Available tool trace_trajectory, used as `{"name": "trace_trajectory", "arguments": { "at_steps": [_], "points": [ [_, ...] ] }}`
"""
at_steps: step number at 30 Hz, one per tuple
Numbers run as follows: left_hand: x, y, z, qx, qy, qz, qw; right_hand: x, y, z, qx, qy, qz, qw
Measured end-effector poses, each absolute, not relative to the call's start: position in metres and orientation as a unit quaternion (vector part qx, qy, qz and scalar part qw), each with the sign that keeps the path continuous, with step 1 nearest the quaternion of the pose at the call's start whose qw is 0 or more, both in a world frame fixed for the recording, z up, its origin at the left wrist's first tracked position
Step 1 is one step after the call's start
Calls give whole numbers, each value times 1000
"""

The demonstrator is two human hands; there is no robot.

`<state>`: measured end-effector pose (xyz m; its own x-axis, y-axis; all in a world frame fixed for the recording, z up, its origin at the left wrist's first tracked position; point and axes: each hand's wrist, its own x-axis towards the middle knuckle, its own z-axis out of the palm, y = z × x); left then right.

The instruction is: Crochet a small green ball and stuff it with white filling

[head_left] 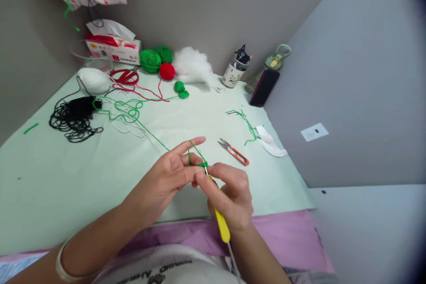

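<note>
My left hand (169,173) has green yarn (146,129) wound over its raised forefinger and pinches a small green crochet piece (202,164) between thumb and fingers. My right hand (229,195) is closed round a crochet hook with a yellow handle (222,226); the metal tip sits in the green stitches. Both hands meet above the front of the pale green table mat (49,186). The green strand runs back left to a loose tangle of yarn.
Orange-handled snips (234,151) lie just right of my hands. Black yarn (75,117), a white ball (94,80), green balls (150,60), a red ball (167,71), stuffing (193,65), a tissue box (113,48), a jar (234,72) and a phone (264,87) line the back.
</note>
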<state>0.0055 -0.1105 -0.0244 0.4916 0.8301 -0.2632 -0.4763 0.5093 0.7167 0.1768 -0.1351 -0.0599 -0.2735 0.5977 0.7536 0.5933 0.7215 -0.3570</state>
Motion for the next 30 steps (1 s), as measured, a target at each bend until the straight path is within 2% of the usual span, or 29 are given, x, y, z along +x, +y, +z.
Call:
{"name": "trace_trajectory", "arguments": {
  "at_steps": [3, 11, 15, 26, 30],
  "points": [
    [4, -107, -24, 270, 288, 384, 835, 174, -135, -55, -346, -768, 10, 539],
    [-6, -100, -23, 351, 281, 384, 806, 178, -127, -34, -354, -631, 276, 633],
    [-7, -101, -24, 383, 286, 383, 790, 179, -121, -33, -327, -577, 377, 646],
    [-3, -99, -20, 368, 298, 383, 793, 171, -121, -38, -356, -604, 355, 618],
    [0, -101, -25, 364, 287, 385, 798, 172, -123, -37, -355, -650, 262, 618]
  ]
}}
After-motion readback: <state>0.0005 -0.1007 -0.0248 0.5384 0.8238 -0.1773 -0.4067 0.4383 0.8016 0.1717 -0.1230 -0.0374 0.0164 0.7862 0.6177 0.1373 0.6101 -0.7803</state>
